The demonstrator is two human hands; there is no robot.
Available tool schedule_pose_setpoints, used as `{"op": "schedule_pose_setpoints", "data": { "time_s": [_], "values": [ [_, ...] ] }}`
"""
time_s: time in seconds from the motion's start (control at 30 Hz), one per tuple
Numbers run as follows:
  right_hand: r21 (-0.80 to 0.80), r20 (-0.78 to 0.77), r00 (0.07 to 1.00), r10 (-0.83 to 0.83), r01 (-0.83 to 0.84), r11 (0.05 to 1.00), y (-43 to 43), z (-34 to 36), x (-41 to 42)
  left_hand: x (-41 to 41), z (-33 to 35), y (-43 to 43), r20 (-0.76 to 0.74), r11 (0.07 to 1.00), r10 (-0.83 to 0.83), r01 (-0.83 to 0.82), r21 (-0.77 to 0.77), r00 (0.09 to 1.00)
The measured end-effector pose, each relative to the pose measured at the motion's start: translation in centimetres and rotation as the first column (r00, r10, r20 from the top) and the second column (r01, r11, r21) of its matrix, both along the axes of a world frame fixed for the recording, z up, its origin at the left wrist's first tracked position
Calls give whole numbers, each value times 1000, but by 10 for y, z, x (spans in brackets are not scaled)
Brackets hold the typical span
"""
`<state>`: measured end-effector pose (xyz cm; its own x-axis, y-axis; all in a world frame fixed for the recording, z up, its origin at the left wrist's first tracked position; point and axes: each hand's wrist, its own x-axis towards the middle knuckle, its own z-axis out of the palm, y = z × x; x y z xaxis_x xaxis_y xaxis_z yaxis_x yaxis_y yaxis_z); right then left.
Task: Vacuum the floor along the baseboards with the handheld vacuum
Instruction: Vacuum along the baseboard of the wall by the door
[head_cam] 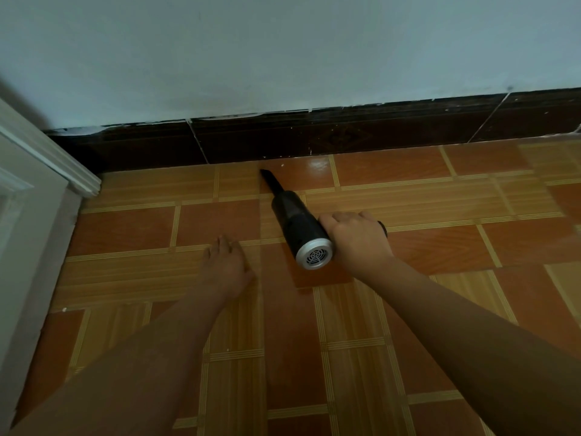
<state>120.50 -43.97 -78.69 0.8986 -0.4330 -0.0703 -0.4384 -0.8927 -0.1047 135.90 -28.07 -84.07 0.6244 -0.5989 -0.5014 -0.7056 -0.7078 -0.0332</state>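
Note:
A black handheld vacuum (pixel 294 220) with a silver vented rear cap points up and left, its narrow nozzle tip close to the dark brown baseboard (pixel 314 140). My right hand (pixel 355 239) grips its handle from the right side. My left hand (pixel 224 265) rests flat on the orange tiled floor (pixel 424 234), fingers straight, to the left of the vacuum and apart from it.
A pale wall rises above the baseboard. A white door frame (pixel 41 190) stands at the left, meeting the baseboard in the corner. Small white specks lie on the floor near the baseboard and at the lower left.

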Motion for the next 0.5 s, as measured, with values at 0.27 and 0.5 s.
{"op": "schedule_pose_setpoints", "data": {
  "time_s": [0.27, 0.5],
  "values": [
    [12, 26, 998, -64, 64, 998, -3, 0, -7, -1, -2, -7, 23, 1000, 3, -3, 12, 1000],
    [-7, 18, 994, -104, 104, 995, -9, 0, -18, 0, -5, -12, 45, 1000, 11, -12, 22, 999]
  ]
}}
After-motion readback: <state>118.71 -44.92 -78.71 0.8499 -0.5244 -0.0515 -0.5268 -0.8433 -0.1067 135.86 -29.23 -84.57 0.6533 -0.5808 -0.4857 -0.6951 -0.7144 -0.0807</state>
